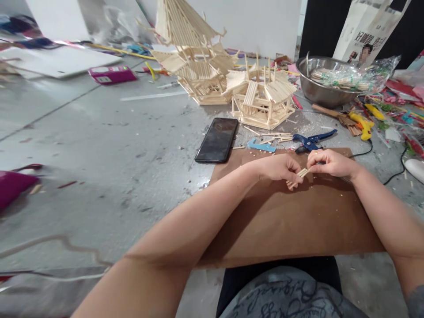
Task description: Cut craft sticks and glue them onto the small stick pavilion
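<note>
The left fingers [293, 164] and right fingers [317, 168] grip a small wooden-stick panel [303, 172], beyond which a white bag [369, 22] bears Chinese characters.

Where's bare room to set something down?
Mostly bare gray surface lies left of the black phone, beyond the left forearm. The near half of the brown sheet is mostly bare. Crowded: around the blue cutters, yellow glue gun and metal bowl.
</note>
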The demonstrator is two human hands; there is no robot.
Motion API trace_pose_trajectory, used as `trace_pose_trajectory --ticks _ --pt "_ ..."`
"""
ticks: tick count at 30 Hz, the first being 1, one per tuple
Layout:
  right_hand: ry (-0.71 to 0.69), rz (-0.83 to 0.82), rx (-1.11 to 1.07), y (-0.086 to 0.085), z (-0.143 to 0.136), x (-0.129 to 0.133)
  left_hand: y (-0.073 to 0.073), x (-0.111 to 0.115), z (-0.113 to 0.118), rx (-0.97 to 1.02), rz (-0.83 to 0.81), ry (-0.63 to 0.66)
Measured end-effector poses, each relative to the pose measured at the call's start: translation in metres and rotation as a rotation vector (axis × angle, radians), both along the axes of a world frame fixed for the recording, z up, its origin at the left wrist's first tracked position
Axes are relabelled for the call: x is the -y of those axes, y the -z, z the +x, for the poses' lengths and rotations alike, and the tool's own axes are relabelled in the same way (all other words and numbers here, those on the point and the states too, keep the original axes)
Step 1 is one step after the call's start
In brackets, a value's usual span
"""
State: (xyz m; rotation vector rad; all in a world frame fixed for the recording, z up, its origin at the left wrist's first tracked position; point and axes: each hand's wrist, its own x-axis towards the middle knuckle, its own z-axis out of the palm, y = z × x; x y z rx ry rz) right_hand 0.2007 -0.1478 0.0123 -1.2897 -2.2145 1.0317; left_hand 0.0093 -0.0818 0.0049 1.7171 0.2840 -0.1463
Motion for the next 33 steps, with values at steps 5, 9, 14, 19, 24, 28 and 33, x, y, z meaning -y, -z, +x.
trace_pose_trajectory --ticks 5,9,14,19,24,28,33 --pt "0.168 0.003 -0.081 0.004 0.006 0.0 0.004 -0.005 0.001 0.062 -0.073 -0.017" --pt "0.326 0.244 -0.011 0.008 0.009 -0.003 0.009 -0.008 0.002 0.14 -0.082 -0.104" --pt "0.2 0.498 0.277 0.017 0.006 -0.005 0.013 -0.009 0.004 0.152 -0.169 -0.359" --pt "0.222 0.498 0.422 0.017 -0.002 0.001 0.011 -0.008 0.004 0.154 -0.048 -0.553" --pt "0.161 0.457 0.402 0.015 -0.011 0.007 0.008 -0.004 0.005 0.143 0.121 -0.505" --pt "0.154 0.507 0.43 0.018 -0.014 0.007 0.0 0.002 0.004 0.077 0.197 -0.414" --pt "0.15 0.636 0.478 0.02 -0.013 0.005 -0.004 0.006 0.005 0.005 0.196 -0.39"
